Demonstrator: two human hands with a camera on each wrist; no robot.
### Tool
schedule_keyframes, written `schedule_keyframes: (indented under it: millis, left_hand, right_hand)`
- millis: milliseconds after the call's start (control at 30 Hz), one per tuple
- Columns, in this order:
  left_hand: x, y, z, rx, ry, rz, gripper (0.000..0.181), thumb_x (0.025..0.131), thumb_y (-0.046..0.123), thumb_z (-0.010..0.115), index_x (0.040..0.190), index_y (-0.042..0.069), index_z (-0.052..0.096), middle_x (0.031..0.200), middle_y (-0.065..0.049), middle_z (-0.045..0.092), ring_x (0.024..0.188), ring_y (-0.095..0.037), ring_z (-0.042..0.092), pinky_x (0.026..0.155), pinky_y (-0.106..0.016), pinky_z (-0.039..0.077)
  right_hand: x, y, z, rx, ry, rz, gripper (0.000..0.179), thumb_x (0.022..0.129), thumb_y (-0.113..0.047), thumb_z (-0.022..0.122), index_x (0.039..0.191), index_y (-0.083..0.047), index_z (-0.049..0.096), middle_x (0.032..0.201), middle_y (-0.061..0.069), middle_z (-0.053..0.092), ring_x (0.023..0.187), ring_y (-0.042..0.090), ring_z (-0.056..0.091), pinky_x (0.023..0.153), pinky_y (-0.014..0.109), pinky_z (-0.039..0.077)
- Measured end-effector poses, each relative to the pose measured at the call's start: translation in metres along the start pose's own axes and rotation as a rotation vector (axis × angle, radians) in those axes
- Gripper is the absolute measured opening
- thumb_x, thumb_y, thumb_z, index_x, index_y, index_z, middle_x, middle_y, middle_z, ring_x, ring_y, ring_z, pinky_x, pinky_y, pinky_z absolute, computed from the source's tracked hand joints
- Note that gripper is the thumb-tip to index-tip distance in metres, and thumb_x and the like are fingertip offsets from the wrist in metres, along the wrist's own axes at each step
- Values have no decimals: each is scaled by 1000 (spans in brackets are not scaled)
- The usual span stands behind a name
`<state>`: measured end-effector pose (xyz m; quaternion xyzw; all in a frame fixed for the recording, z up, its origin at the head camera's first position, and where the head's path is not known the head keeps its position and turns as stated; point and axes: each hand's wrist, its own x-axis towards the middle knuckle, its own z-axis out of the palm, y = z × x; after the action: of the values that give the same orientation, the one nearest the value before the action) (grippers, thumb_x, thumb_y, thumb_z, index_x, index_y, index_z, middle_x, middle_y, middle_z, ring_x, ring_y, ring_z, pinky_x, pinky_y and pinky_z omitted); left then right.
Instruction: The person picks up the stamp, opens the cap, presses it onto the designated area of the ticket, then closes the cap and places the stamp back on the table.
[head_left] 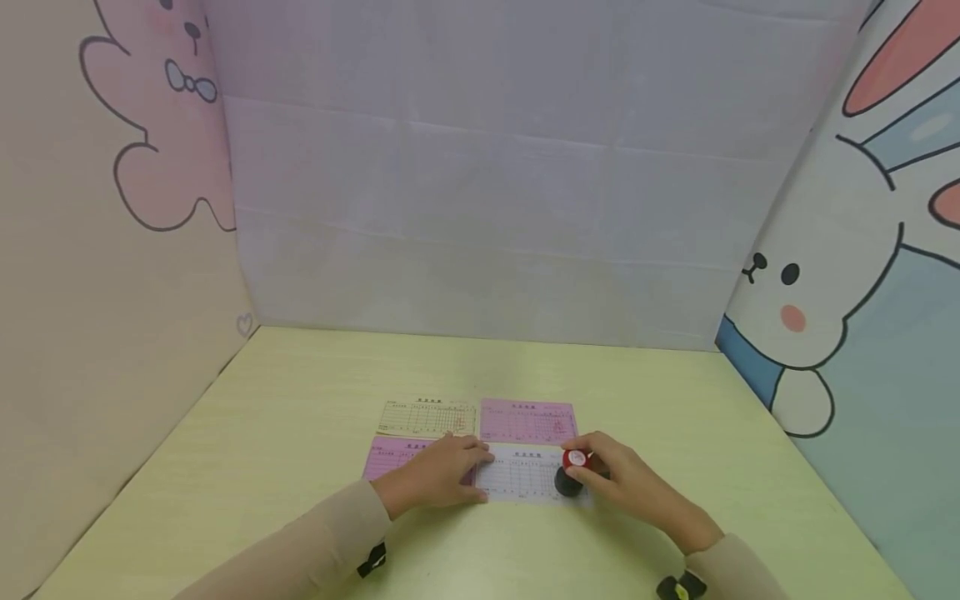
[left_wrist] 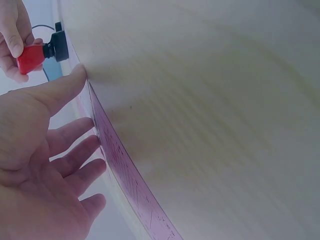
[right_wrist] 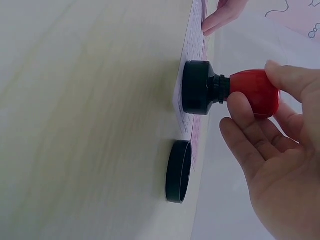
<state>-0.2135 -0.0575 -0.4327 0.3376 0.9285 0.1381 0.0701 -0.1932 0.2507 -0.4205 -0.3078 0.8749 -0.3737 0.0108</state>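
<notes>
My right hand (head_left: 637,483) pinches the red knob of a round rubber stamp (head_left: 576,459) between thumb and fingers. The stamp's black base stands upright on the right part of a white printed form (head_left: 517,477); the right wrist view shows the base (right_wrist: 196,87) against the paper. With fingers spread, my left hand (head_left: 438,471) rests on the inner edges of the white form and a purple form (head_left: 384,456) to its left, partly hiding the purple one. In the left wrist view its fingertips (left_wrist: 95,142) touch the paper.
A yellow form (head_left: 420,418) and a pink form (head_left: 521,423) lie behind the other two, each with red marks at its right side. A black round cap (right_wrist: 178,171) sits on the table beside the white form. A pale curtain (head_left: 480,208) hangs behind the table.
</notes>
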Motion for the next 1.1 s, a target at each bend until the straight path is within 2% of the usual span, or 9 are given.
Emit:
schedule_keyframes:
  millis: [567, 867, 1100]
  left_hand:
    - [-1, 2, -1, -11, -5, -4, 58, 88, 40, 76, 137, 11, 61, 144, -6, 54, 136, -27, 47, 116, -54, 28]
    - [-3, 3, -1, -18, -7, 0, 59, 87, 40, 77, 136, 10, 62, 143, -7, 55, 134, -29, 48, 116, -54, 29]
    - [-3, 0, 0, -35, 1, -1, 60, 88, 39, 76, 137, 10, 60, 144, -8, 53, 135, -30, 48, 116, -53, 28]
  right_hand:
    - [0, 0, -4, 64, -30, 46, 36, 99, -21, 66, 126, 1, 59, 103, 0, 61, 81, 12, 58, 67, 23, 51]
    - [-1, -1, -3, 46, -27, 82, 38, 99, -26, 66, 125, 1, 60, 102, 0, 61, 81, 12, 58, 66, 23, 51]
    - [-2, 0, -3, 29, -2, 79, 38, 99, -29, 66, 126, -2, 62, 102, -1, 63, 79, 11, 60, 65, 24, 52]
